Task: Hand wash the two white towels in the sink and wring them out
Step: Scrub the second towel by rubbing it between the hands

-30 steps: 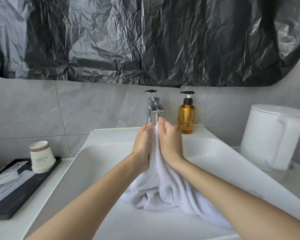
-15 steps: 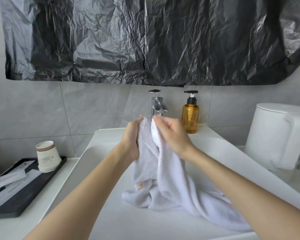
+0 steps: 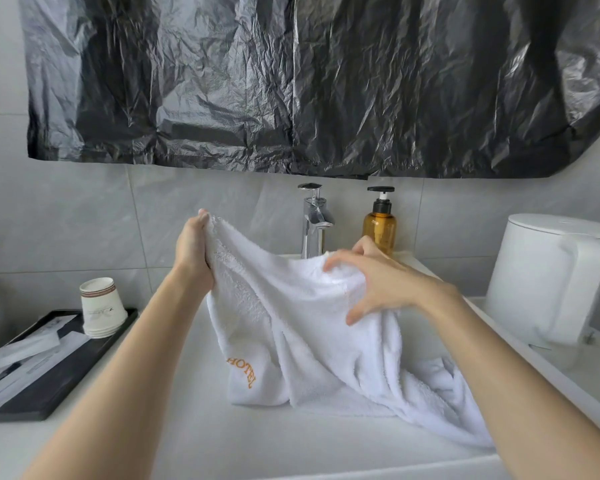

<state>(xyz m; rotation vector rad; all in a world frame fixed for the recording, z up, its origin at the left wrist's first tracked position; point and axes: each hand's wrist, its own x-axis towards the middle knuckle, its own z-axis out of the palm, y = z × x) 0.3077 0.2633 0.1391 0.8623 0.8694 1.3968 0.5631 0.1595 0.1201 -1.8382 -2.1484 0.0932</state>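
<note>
A white towel [image 3: 291, 327] with orange "HOTEL" stitching hangs over the white sink [image 3: 222, 441], its lower end piled in the basin at the right. My left hand [image 3: 193, 252] grips the towel's top corner, raised left of the tap. My right hand [image 3: 371, 282] grips the upper edge lower down, fingers curled into the cloth in front of the tap. The towel is stretched between both hands. I cannot make out a second towel apart from the heap in the basin.
A chrome tap [image 3: 314, 221] stands behind the sink, no water visibly running. An amber soap pump bottle [image 3: 380, 221] is beside it. A white kettle [image 3: 548, 275] sits right. Stacked paper cups [image 3: 101, 308] and packets lie on a black tray [image 3: 49, 375] at the left.
My hands were pressed together on the bunched towel under the tap. They have pulled apart, left hand up and left, right hand to the right, spreading the towel open.
</note>
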